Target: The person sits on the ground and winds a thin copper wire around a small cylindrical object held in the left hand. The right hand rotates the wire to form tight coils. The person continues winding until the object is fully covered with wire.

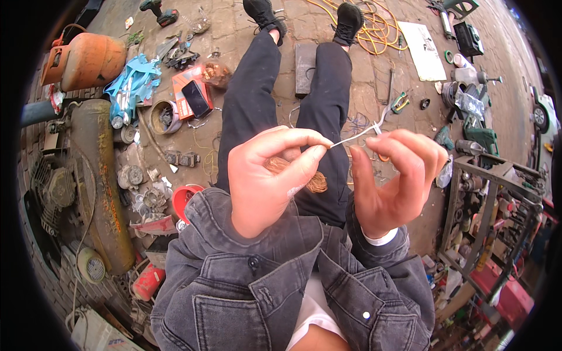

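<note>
While left grip [257, 178] pinches pale strand [352, 138], rest slants toward parted right grip [398, 181].

White strip [355, 137] between left fingers [310, 138], right fingers [404, 162] close beside it.

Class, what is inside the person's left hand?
Inside the left hand is a brown bundle, two portions showing. The hand covers its middle and whatever touches the palm. A thin pale strand extends from between the fingers.
</note>
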`<state>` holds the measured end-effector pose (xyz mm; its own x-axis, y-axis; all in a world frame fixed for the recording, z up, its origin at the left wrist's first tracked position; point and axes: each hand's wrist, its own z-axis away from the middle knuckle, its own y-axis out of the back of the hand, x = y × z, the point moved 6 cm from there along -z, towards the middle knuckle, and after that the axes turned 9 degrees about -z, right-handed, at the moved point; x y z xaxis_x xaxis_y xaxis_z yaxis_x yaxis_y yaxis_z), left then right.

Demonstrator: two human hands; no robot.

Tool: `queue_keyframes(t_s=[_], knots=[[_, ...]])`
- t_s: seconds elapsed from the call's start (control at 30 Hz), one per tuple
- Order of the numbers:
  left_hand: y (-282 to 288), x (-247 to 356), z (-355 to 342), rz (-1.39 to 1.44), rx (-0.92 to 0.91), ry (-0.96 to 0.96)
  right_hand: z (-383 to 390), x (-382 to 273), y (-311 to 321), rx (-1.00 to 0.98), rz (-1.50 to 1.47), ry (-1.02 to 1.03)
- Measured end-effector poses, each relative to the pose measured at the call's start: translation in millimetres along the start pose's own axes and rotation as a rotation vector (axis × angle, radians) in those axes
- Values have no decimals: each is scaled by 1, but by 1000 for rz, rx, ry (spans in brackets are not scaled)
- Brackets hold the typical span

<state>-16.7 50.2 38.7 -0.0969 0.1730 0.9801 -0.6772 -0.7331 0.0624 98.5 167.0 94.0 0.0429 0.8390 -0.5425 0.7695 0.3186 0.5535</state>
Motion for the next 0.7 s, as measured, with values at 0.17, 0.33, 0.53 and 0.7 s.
queue_keyframes(t_s=[0.17, 0.33, 0.53, 0.7], knots=[[1, 6, 1, -94, 73, -73, 6, -4, -11, -53, -92, 23], [3, 9, 0, -111, 85, -123, 4, -3, -17, 12, -92, 68], [3, 12, 0, -198, 81, -176, 5, -2, -18, 25, -117, 22], [3, 11, 0, -212, 60, -182, 4, 1, -18, -40, -168, -11]])
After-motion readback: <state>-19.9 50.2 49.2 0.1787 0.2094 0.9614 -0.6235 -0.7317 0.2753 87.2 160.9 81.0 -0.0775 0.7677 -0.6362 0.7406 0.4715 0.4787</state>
